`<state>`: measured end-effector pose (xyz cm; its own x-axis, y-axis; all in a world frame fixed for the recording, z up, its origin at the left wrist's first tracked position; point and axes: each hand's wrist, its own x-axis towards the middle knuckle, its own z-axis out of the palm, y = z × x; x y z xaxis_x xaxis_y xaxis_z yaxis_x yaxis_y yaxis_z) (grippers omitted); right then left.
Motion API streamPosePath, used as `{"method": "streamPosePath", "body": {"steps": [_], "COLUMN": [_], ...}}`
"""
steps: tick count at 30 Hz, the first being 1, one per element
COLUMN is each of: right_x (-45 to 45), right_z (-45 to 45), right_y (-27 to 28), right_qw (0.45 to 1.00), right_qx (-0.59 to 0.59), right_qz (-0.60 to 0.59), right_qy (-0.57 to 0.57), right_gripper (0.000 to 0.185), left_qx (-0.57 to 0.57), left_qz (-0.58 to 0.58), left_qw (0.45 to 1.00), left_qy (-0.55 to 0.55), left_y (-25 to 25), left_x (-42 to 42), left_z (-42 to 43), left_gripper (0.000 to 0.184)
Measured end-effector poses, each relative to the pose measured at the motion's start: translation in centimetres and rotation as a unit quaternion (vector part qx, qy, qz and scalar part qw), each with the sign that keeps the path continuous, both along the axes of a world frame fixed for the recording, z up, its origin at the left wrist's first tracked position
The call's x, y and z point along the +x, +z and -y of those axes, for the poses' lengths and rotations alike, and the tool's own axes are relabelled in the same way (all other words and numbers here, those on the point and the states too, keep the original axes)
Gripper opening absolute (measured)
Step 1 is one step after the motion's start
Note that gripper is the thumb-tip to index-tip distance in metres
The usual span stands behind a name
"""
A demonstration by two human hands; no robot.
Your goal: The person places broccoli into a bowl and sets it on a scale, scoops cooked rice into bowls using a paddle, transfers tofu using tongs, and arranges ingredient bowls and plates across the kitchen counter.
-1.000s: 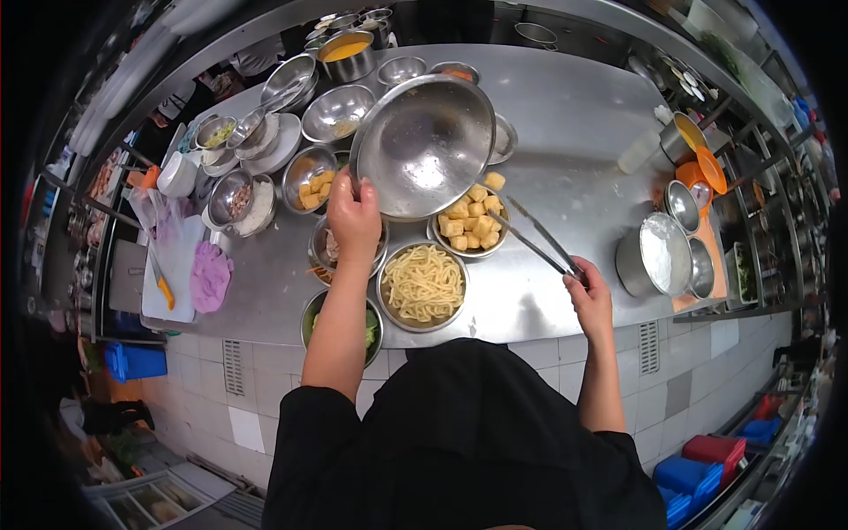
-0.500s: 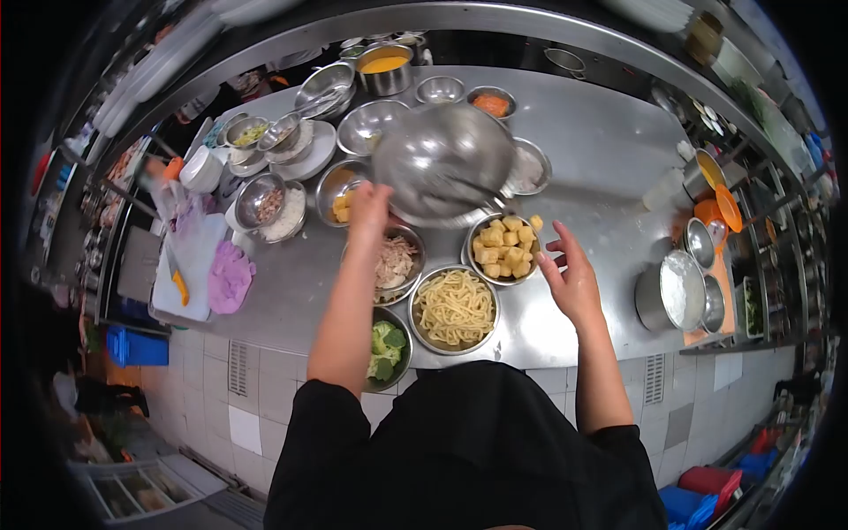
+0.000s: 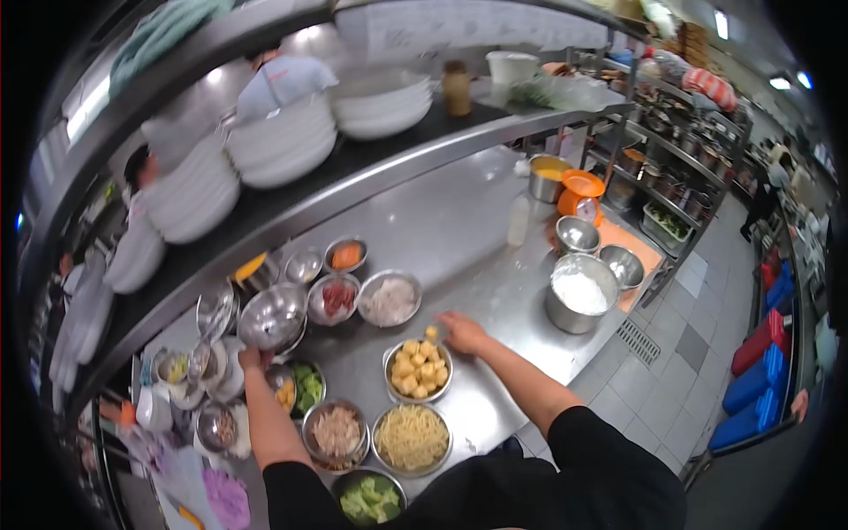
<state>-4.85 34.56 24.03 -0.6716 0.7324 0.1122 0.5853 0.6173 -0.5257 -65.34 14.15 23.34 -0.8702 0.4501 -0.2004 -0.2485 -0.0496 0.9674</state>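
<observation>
My left hand [image 3: 253, 358] is closed on the near rim of a large steel mixing bowl [image 3: 272, 316], which sits over other bowls at the left. My right hand [image 3: 463, 334] has its fingers extended and appears to hold nothing. Close to its fingertips, a single yellow cube [image 3: 431, 333] sits at the far edge of a bowl of yellow cubes [image 3: 417, 369]. Nearer to me stand a bowl of noodles [image 3: 412, 438], a bowl of shredded meat [image 3: 336, 431] and a bowl of broccoli [image 3: 371, 499]. More broccoli [image 3: 306, 386] shows beside my left forearm.
Beyond are bowls of red pieces [image 3: 336, 299], white food [image 3: 389, 298] and orange food [image 3: 346, 255]. A pot of white powder [image 3: 581, 293] and an orange scale [image 3: 581, 196] stand right. Stacked white bowls [image 3: 281, 141] line the overhead shelf [image 3: 477, 132]. Other people work behind it.
My view has turned right. The steel mixing bowl, blurred in motion before, now rests at the left with my left hand on its rim, uncovering bowls. My right hand is nearer the lone cube.
</observation>
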Motion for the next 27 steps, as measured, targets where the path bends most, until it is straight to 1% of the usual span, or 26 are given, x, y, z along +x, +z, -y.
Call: {"method": "streamPosePath", "body": {"steps": [2,3,5,6,7,8,9,10,11,12,13,14,15,16,17,18,20,22,24,26,27], "right_x": [-0.9,-1.2,-1.9,-2.1,-2.3,-2.4,-2.4,-2.2,-1.9,-1.5,-1.1,-0.6,0.0,0.7,1.4,2.0,2.7,3.2,3.7,4.0,4.1], "right_z": [-0.8,-1.1,-1.3,-1.5,-1.7,-1.9,-1.9,-1.5,-1.0,-0.1,1.2,2.4,3.6,4.9,5.9,6.9,8.3,8.4,8.3,7.9,7.6], "right_y": [-0.3,0.0,0.3,0.0,-0.4,-0.7,-0.3,0.4,1.1,1.9,2.8,3.7,4.2,4.6,4.7,4.7,4.6,4.9,5.3,4.5,4.1], "right_qw": [0.997,0.997,0.995,0.995,0.998,0.999,0.999,0.995,0.986,0.986,0.975,0.959,0.959,0.971,0.974,0.973,0.978,0.978,0.974,0.972,0.971], "right_qx": [0.045,0.05,0.024,0.026,0.001,-0.026,-0.027,-0.076,-0.125,-0.125,-0.136,-0.146,-0.147,-0.066,0.015,0.012,0.065,0.049,0.033,0.029,0.027], "right_qz": [0.029,0.025,0.054,0.049,0.015,-0.017,-0.022,-0.061,-0.1,-0.104,-0.174,-0.243,-0.243,-0.22,-0.195,-0.195,-0.144,-0.143,-0.186,-0.195,-0.202], "right_qy": [0.059,0.055,0.084,0.084,0.055,0.027,0.027,-0.011,-0.049,-0.046,-0.028,-0.008,-0.002,0.059,0.118,0.123,0.139,0.143,0.125,0.128,0.127], "right_gripper": [0.061,0.061,0.053,0.053,0.051,0.048,0.048,0.048,0.049,0.049,0.051,0.053,0.053,0.055,0.058,0.058,0.062,0.065,0.061,0.058,0.055], "left_qx": [-0.029,-0.024,-0.155,-0.154,-0.219,-0.273,-0.302,-0.246,-0.189,-0.136,-0.136,-0.079,-0.022,-0.024,0.024,0.069,0.108,0.09,0.041,0.013,-0.022], "left_qz": [0.055,0.05,-0.02,-0.025,-0.224,-0.41,-0.458,-0.416,-0.365,-0.308,-0.311,-0.339,-0.365,-0.366,-0.43,-0.49,-0.588,-0.665,-0.747,-0.73,-0.709], "left_qw": [0.997,0.997,0.988,0.988,0.945,0.852,0.826,0.871,0.91,0.942,0.94,0.937,0.931,0.93,0.902,0.868,0.794,0.722,0.629,0.66,0.685], "left_qy": [-0.048,-0.051,0.002,0.003,0.093,0.178,0.127,0.087,0.05,0.019,0.023,0.015,0.006,0.011,0.025,0.038,0.11,0.167,0.211,0.179,0.165], "left_y": [1.7,3.3,5.8,4.8,2.6,1.8,4.2,6.3,9.5,13.3,16.1,18.5,20.7,23.0,25.1,27.3,32.3,35.8,38.4,38.6,38.4], "left_x": [0.9,2.0,4.9,4.0,2.4,1.7,4.7,7.7,12.0,16.9,20.3,23.4,25.7,27.5,29.1,30.7,34.0,34.6,35.0,33.3,33.0], "left_z": [0.9,1.1,1.9,2.1,2.5,2.6,3.9,4.5,5.1,5.7,6.1,6.4,6.7,6.9,7.0,6.9,5.5,3.9,1.9,-0.2,-1.1], "left_gripper": [0.031,0.031,0.037,0.037,0.04,0.043,0.036,0.033,0.03,0.027,0.027,0.022,0.017,0.017,0.015,0.013,0.012,0.012,0.012,0.013,0.015]}}
